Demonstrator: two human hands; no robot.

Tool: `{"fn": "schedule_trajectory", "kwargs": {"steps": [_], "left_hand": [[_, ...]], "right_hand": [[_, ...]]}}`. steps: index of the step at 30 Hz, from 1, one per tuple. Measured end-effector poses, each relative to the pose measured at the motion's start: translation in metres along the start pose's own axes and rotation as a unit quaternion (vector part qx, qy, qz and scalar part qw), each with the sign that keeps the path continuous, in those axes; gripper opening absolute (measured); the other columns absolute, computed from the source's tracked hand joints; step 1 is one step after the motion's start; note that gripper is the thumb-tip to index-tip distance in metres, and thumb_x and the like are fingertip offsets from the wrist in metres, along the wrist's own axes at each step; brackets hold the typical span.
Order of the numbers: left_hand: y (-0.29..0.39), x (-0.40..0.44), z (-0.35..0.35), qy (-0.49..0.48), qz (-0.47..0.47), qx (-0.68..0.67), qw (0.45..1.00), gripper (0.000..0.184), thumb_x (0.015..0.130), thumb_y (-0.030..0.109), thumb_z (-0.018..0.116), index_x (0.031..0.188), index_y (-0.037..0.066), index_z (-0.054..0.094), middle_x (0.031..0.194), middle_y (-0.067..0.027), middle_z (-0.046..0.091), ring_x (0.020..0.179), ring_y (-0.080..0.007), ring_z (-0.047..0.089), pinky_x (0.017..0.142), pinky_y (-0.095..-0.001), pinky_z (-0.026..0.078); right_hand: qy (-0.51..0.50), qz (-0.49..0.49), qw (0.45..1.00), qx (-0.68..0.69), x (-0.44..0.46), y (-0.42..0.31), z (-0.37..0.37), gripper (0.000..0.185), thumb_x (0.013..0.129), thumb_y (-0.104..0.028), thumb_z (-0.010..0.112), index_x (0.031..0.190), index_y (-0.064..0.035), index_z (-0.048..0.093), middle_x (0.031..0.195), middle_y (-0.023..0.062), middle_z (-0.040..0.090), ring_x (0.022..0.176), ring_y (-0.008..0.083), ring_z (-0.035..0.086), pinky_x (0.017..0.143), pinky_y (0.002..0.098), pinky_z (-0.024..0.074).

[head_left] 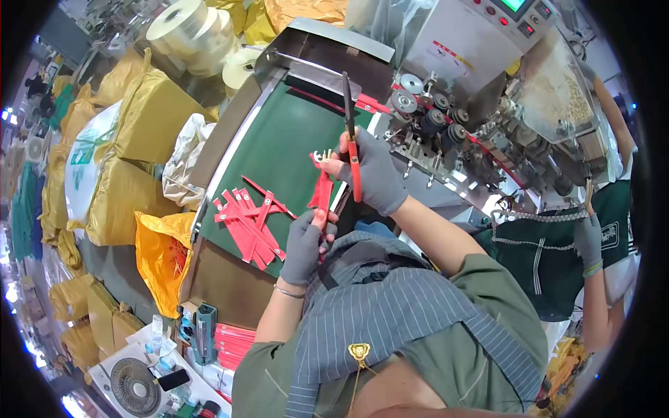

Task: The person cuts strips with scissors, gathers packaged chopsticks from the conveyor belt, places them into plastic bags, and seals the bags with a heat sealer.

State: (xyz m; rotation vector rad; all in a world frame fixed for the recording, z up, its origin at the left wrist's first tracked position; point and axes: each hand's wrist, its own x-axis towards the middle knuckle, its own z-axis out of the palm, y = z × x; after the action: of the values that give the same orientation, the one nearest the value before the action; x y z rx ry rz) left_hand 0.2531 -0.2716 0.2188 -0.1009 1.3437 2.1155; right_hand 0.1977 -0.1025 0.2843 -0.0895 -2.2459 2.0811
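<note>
My right hand [377,169], in a grey fingerless glove, is closed around a pair of scissors [356,167] with red handles and dark blades pointing up. Its thumb and fingertips are also at the top of a narrow red packet [322,191], where several short pale tips stick out. What the pale tips are, I cannot make out. Lower down, my gloved left hand [304,245] grips the bottom end of the same packet. To the left, a loose pile of flat red packets [249,226] with small white marks lies on the green conveyor belt [279,150].
A machine with rollers [432,115] and a control box [463,42] stands at the right. Yellow sacks [150,101] and an orange bag [164,258] line the left side. A fan [134,385] sits lower left. Another person's gloved hand [589,240] is at far right.
</note>
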Motion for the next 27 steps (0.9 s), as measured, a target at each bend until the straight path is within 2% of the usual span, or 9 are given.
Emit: {"fn": "schedule_trajectory", "kwargs": {"steps": [5,7,12,14,19,24,25,26,27], "left_hand": [[-0.013,-0.005,-0.021,-0.101,-0.026,-0.196,0.975,0.032,0.1,0.032,0.046,0.098,0.002,0.058,0.066,-0.0004,0.053,0.045,-0.0017,0.036,0.042,-0.0174,0.03],[-0.016,-0.013,-0.031,-0.083,-0.045,-0.081,0.992,0.031,0.101,0.033,0.045,0.098,0.003,0.055,0.064,0.0008,0.051,0.043,-0.0027,0.034,0.04,-0.0184,0.029],[-0.024,-0.048,-0.128,0.319,0.076,-0.206,0.922,0.024,0.099,0.03,0.048,0.096,0.007,0.056,0.069,0.0026,0.052,0.053,-0.0054,0.043,0.046,-0.0182,0.034],[-0.001,-0.058,-0.214,0.295,0.268,-0.285,0.872,0.025,0.098,0.028,0.047,0.098,0.005,0.056,0.083,-0.0028,0.058,0.067,-0.0132,0.053,0.06,-0.0251,0.046],[0.068,-0.08,-0.305,0.451,0.124,-0.473,0.747,0.034,0.096,0.037,0.053,0.101,0.004,0.059,0.104,-0.0111,0.062,0.095,-0.0249,0.062,0.084,-0.0376,0.051],[0.042,-0.013,-0.136,0.142,0.155,0.11,0.971,0.051,0.096,0.04,0.054,0.125,-0.002,0.055,0.113,-0.0081,0.063,0.103,-0.017,0.06,0.087,-0.0304,0.049],[0.046,-0.021,-0.073,0.08,0.116,0.165,0.976,0.046,0.097,0.033,0.054,0.126,-0.002,0.055,0.11,-0.007,0.063,0.099,-0.0152,0.061,0.085,-0.0275,0.049],[0.02,-0.005,-0.065,0.02,0.111,0.322,0.94,0.039,0.097,0.025,0.052,0.125,-0.001,0.056,0.106,-0.0069,0.063,0.093,-0.013,0.06,0.081,-0.0258,0.048],[0.02,-0.002,-0.041,-0.037,0.082,0.343,0.935,0.033,0.097,0.019,0.051,0.122,0.0,0.059,0.095,-0.0046,0.061,0.08,-0.0104,0.058,0.068,-0.0233,0.047]], "right_hand": [[0.012,-0.017,0.996,0.081,0.012,-0.004,0.009,0.03,0.075,-0.007,0.078,0.087,-0.006,0.05,0.076,0.0025,0.059,0.071,0.0113,0.059,0.065,0.0262,0.0482],[0.102,-0.156,0.975,-0.121,0.042,0.013,-0.009,0.021,0.079,-0.014,0.072,0.085,-0.0062,0.053,0.075,0.0028,0.059,0.068,0.011,0.058,0.063,0.0271,0.0477],[0.093,-0.112,0.988,-0.059,0.063,-0.009,-0.046,0.018,0.085,-0.007,0.065,0.082,-0.0058,0.047,0.076,0.0031,0.056,0.066,0.0103,0.057,0.063,0.0247,0.0468],[0.07,-0.139,0.988,0.019,0.047,-0.004,-0.03,0.022,0.086,-0.005,0.064,0.093,-0.0074,0.044,0.078,0.0048,0.057,0.067,0.0116,0.058,0.062,0.0245,0.0459],[0.031,-0.07,0.996,0.053,0.017,0.016,0.005,0.022,0.085,-0.001,0.065,0.09,-0.0071,0.044,0.076,0.0043,0.057,0.064,0.0125,0.057,0.058,0.0246,0.0447],[-0.059,0.017,0.986,0.157,0.01,0.06,-0.002,0.014,0.086,-0.012,0.062,0.088,-0.0087,0.048,0.073,0.0029,0.056,0.065,0.0115,0.055,0.058,0.0264,0.0453],[-0.035,0.102,0.994,-0.01,-0.003,0.035,-0.005,0.018,0.086,-0.016,0.064,0.092,-0.0088,0.048,0.075,0.0034,0.056,0.062,0.0108,0.054,0.056,0.0259,0.0448],[0.001,0.109,0.945,0.308,0.007,0.087,-0.005,0.025,0.083,-0.019,0.07,0.094,-0.0081,0.05,0.074,0.003,0.057,0.056,0.0109,0.053,0.051,0.0259,0.0446],[0.053,0.056,0.992,0.1,-0.008,0.05,-0.004,0.025,0.083,-0.015,0.072,0.09,-0.0067,0.05,0.081,0.0035,0.061,0.067,0.012,0.059,0.06,0.0291,0.048]]}}
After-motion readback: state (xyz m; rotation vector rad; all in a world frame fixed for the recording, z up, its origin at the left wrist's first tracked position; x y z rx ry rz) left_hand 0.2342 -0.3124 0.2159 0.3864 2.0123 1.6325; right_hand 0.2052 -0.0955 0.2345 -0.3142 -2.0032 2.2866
